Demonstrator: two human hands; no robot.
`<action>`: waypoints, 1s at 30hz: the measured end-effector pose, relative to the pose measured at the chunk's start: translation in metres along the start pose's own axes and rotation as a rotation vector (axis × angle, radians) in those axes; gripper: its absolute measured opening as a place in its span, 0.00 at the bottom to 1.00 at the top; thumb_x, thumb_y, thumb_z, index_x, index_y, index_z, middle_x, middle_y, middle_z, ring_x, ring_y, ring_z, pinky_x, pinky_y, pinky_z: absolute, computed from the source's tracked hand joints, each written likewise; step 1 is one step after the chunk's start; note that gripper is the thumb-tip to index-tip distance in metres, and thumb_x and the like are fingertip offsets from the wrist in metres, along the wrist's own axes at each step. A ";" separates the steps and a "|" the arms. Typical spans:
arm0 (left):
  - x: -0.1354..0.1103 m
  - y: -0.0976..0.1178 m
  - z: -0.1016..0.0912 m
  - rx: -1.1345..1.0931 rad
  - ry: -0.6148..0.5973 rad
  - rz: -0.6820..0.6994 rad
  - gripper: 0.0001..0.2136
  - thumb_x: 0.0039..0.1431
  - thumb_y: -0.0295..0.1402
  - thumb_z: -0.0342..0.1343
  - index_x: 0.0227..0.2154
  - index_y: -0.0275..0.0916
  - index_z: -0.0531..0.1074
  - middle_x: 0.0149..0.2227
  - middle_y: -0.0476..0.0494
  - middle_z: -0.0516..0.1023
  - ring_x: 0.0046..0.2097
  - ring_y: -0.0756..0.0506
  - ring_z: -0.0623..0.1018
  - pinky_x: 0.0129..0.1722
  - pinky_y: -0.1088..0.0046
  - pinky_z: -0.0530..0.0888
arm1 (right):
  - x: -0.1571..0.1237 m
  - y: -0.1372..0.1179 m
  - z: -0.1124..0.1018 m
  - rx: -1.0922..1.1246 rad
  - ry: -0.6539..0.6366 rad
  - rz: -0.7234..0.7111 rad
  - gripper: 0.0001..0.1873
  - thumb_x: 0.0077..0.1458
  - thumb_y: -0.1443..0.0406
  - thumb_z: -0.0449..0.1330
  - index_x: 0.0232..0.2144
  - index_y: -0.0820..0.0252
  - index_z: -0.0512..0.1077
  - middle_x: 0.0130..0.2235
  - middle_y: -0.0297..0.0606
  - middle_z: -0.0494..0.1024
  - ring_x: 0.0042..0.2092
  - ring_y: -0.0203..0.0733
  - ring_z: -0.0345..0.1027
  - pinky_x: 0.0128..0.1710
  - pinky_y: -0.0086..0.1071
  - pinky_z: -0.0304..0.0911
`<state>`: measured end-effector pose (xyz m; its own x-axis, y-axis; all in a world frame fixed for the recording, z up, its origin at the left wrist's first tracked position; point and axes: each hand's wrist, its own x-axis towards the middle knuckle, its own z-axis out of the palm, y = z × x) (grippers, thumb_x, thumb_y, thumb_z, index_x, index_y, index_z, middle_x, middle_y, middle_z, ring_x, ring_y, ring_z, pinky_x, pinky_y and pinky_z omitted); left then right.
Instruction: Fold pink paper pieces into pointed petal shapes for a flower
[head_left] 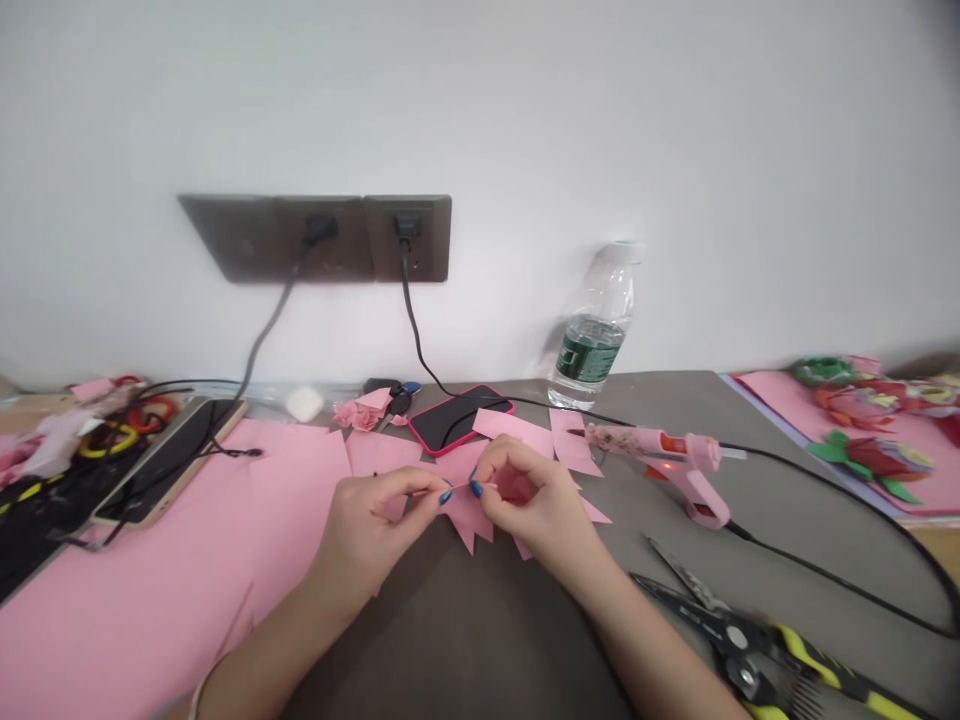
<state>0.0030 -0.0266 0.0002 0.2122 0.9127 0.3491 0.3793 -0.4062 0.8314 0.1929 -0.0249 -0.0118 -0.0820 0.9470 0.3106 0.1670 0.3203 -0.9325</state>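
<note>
My left hand (379, 525) and my right hand (525, 497) meet at the middle of the view, their blue-painted fingertips pinching a thin pale rod (471, 486), perhaps a wire or stick. A strip of pink paper seems to be wound on it, mostly hidden by my right fingers. Beneath both hands lies a sheet of pink paper with a zigzag-cut edge (465, 515). Other cut pink paper pieces (574, 445) lie just beyond my right hand.
A pink hot glue gun (660, 450) with a black cord lies to the right, near long-nosed pliers (757, 650) with yellow-black handles. Behind are a red-cased phone (457, 420), a water bottle (592, 330) and wall sockets (315, 238). Paper flowers (870, 460) lie far right.
</note>
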 end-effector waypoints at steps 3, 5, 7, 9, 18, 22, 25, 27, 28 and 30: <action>0.002 0.001 -0.003 -0.015 0.052 -0.019 0.05 0.54 0.26 0.62 0.27 0.41 0.82 0.27 0.52 0.85 0.29 0.50 0.83 0.32 0.83 0.78 | 0.003 0.004 -0.011 -0.025 0.045 0.018 0.04 0.47 0.71 0.58 0.24 0.57 0.70 0.28 0.34 0.73 0.33 0.42 0.67 0.36 0.35 0.62; 0.003 0.001 -0.006 -0.039 0.092 -0.045 0.05 0.53 0.26 0.62 0.26 0.41 0.81 0.27 0.51 0.85 0.30 0.50 0.83 0.32 0.83 0.79 | 0.005 0.007 -0.017 -0.038 0.102 0.036 0.04 0.47 0.70 0.59 0.24 0.57 0.69 0.28 0.33 0.72 0.32 0.41 0.66 0.35 0.35 0.60; 0.004 0.001 -0.007 -0.070 0.124 -0.074 0.05 0.53 0.26 0.62 0.26 0.41 0.81 0.27 0.51 0.85 0.30 0.50 0.83 0.31 0.83 0.78 | 0.006 0.007 -0.020 -0.026 0.169 0.037 0.03 0.49 0.69 0.59 0.25 0.57 0.70 0.28 0.33 0.72 0.32 0.41 0.65 0.35 0.34 0.59; 0.003 0.000 -0.005 -0.100 0.123 -0.103 0.04 0.53 0.27 0.62 0.26 0.41 0.81 0.27 0.51 0.85 0.30 0.50 0.83 0.30 0.84 0.78 | 0.004 0.006 -0.018 0.029 0.180 0.016 0.03 0.53 0.67 0.58 0.30 0.56 0.72 0.31 0.35 0.74 0.35 0.42 0.66 0.37 0.35 0.60; 0.001 -0.003 0.001 -0.121 -0.026 -0.069 0.07 0.56 0.29 0.63 0.36 0.43 0.84 0.33 0.50 0.87 0.33 0.48 0.85 0.34 0.82 0.81 | -0.005 0.000 0.004 0.153 -0.017 0.056 0.13 0.63 0.59 0.57 0.27 0.57 0.69 0.27 0.33 0.69 0.29 0.38 0.61 0.30 0.31 0.56; 0.002 -0.006 -0.004 -0.020 -0.018 0.051 0.08 0.54 0.29 0.66 0.37 0.43 0.85 0.34 0.49 0.87 0.32 0.47 0.85 0.36 0.79 0.82 | -0.005 0.001 0.002 0.178 -0.002 0.042 0.15 0.63 0.57 0.58 0.26 0.57 0.67 0.26 0.31 0.65 0.29 0.38 0.57 0.29 0.31 0.53; 0.003 -0.007 -0.006 -0.034 -0.050 0.043 0.06 0.56 0.30 0.65 0.35 0.43 0.85 0.35 0.49 0.87 0.32 0.46 0.86 0.32 0.78 0.82 | -0.006 0.001 0.001 0.175 -0.042 0.049 0.16 0.63 0.57 0.58 0.26 0.57 0.66 0.26 0.31 0.65 0.29 0.38 0.56 0.29 0.31 0.52; 0.004 -0.009 -0.007 -0.041 -0.069 0.036 0.05 0.54 0.30 0.66 0.34 0.43 0.85 0.36 0.48 0.87 0.32 0.45 0.86 0.32 0.78 0.83 | -0.006 0.000 0.001 0.182 -0.057 0.058 0.16 0.63 0.56 0.57 0.26 0.57 0.66 0.27 0.31 0.65 0.29 0.37 0.56 0.29 0.31 0.52; 0.005 -0.009 -0.007 -0.046 -0.073 0.043 0.05 0.53 0.30 0.67 0.34 0.43 0.85 0.37 0.48 0.87 0.33 0.45 0.86 0.33 0.77 0.83 | -0.006 0.000 0.001 0.187 -0.059 0.060 0.16 0.63 0.56 0.57 0.26 0.57 0.65 0.27 0.31 0.64 0.29 0.37 0.55 0.29 0.31 0.51; 0.005 -0.010 -0.008 -0.056 -0.075 0.063 0.07 0.50 0.30 0.69 0.35 0.43 0.84 0.37 0.47 0.87 0.33 0.45 0.86 0.35 0.77 0.83 | -0.005 -0.001 0.000 0.195 -0.056 0.053 0.17 0.63 0.55 0.58 0.26 0.57 0.65 0.27 0.31 0.64 0.29 0.38 0.56 0.28 0.31 0.51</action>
<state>-0.0070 -0.0171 -0.0030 0.3020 0.8786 0.3699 0.3124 -0.4578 0.8324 0.1928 -0.0301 -0.0127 -0.1331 0.9580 0.2541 -0.0206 0.2537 -0.9671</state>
